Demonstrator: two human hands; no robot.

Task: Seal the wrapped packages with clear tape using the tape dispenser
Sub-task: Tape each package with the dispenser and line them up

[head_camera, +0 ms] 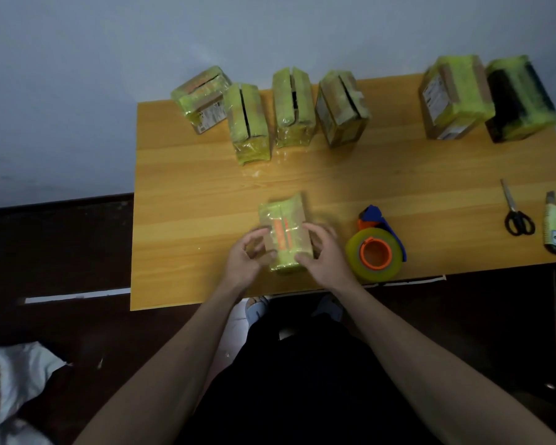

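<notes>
Wooden worktop (187, 187) | far edge: six wrapped packages (294, 106) | near edge: one package (285, 234), tape dispenser (375, 245) | right: scissors (516, 211), utility knife (552, 224)

A wooden table (187, 194) stands against a pale grey wall (270, 30); near its right edge lie black-handled scissors (516, 214), blades pointing toward the wall, and just beside them, further right, a utility knife (552, 224) with a pale body. The floor (55, 245) beside the table is dark; at the lower left lies a crumpled white bag (16, 383), blurred at the frame's edge.
</notes>
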